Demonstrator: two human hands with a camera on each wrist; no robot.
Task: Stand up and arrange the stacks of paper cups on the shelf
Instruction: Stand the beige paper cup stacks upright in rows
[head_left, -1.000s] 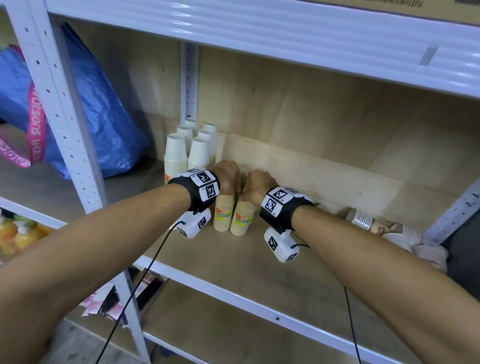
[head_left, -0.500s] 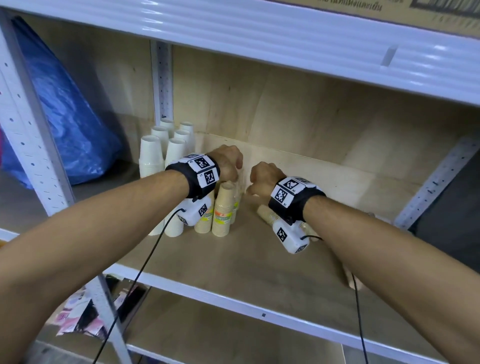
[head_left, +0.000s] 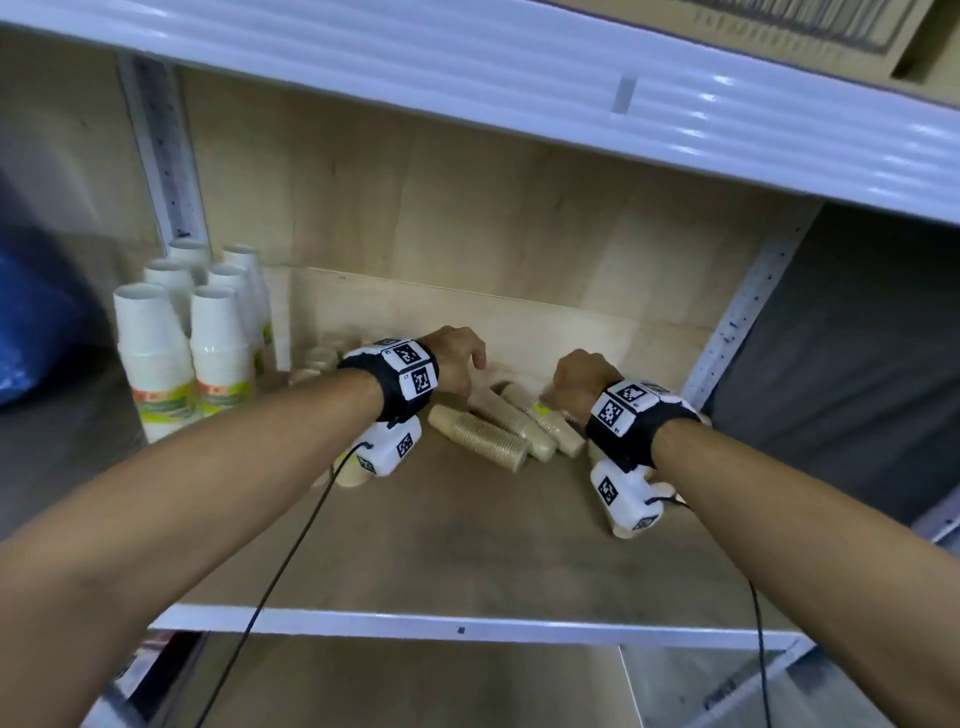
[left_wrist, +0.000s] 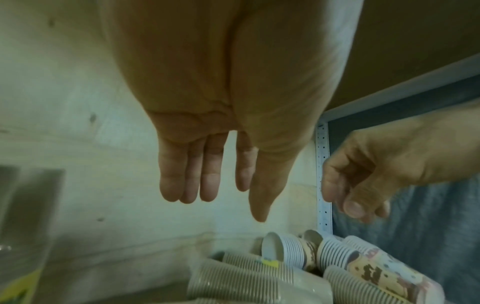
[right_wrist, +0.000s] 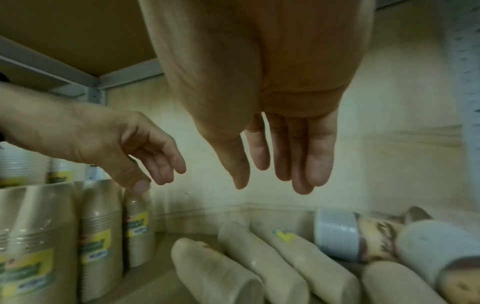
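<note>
We are hovering our empty, loosely spread left hand and right hand above the toppled tan paper-cup stacks at frame centre; next, we judge, comes gripping one and standing it upright.

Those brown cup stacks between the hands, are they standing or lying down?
Lying down. The three brown stacks rest on their sides on the shelf, side by side, while the white stacks at left stand upright.

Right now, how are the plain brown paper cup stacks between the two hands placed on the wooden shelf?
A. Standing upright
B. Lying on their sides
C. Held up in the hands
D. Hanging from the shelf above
B: the plain brown paper cup stacks lie on their sides on the wooden shelf, with the left hand and right hand open above them.
</note>
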